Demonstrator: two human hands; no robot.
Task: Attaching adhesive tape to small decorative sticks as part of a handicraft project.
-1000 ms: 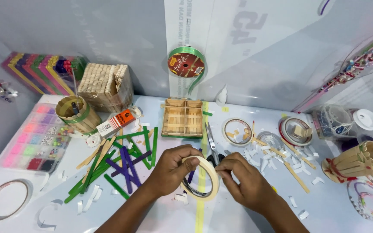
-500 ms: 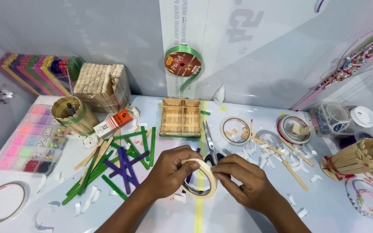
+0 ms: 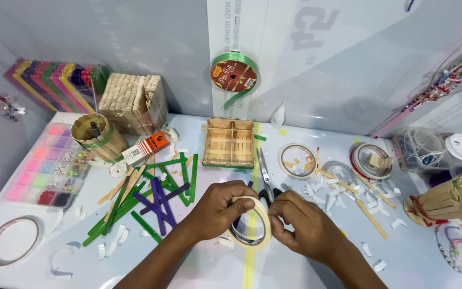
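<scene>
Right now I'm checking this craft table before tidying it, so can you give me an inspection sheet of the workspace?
Surface: white table with a yellow strip down the middle, strewn with white paper scraps.
Job's things: tape roll, cream, held upright between both hands.
Clutter: green and purple craft sticks; stick tray; scissors; bead box; stick cup; further tape rings.
Hands: left hand grips the roll's rim; right hand pinches its edge.
Cables: nothing seen.
Surroundings: grey wall with a green ribbon spool hung on it; a bundle of coloured strips at the back left.
</scene>
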